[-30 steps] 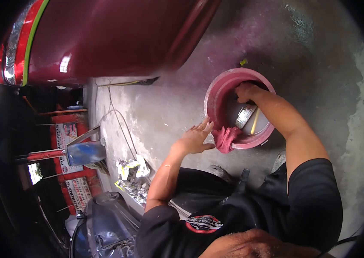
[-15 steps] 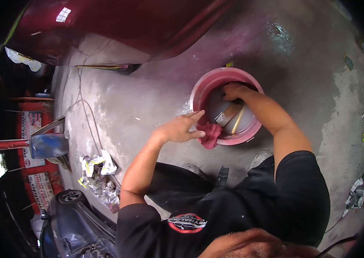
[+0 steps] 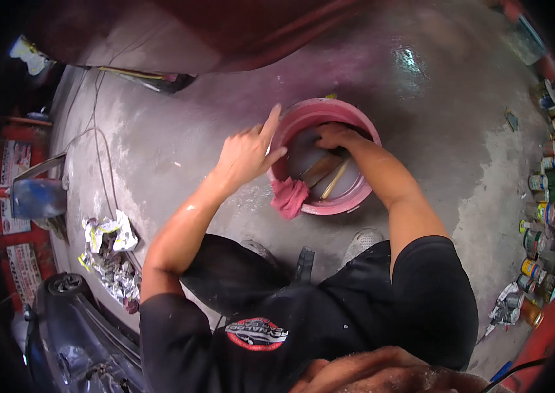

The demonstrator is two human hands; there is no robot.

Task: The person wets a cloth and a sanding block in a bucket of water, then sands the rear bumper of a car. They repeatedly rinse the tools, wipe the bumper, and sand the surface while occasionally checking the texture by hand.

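Note:
A pink basin (image 3: 360,198) with cloudy water stands on the floor in front of me. My right hand (image 3: 334,135) reaches down inside it; its fingers look curled, and what they hold, if anything, is hidden. Near that hand, a brown flat piece (image 3: 321,169) and a thin yellowish stick (image 3: 335,180) lie slanted in the basin. A wet pink cloth (image 3: 288,197) drapes over the near left rim. My left hand (image 3: 246,153) hovers just left of the basin, holding nothing, with index finger stretched out and thumb apart.
A dark red car body panel (image 3: 245,39) overhangs the far side. Several paint cans (image 3: 539,213) line the right edge. Crumpled masking paper (image 3: 110,242), a hose (image 3: 104,164) and a dark motor scooter (image 3: 87,334) are at left. The concrete floor (image 3: 435,157) looks wet in places.
My left hand has lifted off from beside the cloth and moved up along the basin's left side, index finger extended. My right hand stays in the basin. The view has turned to the right.

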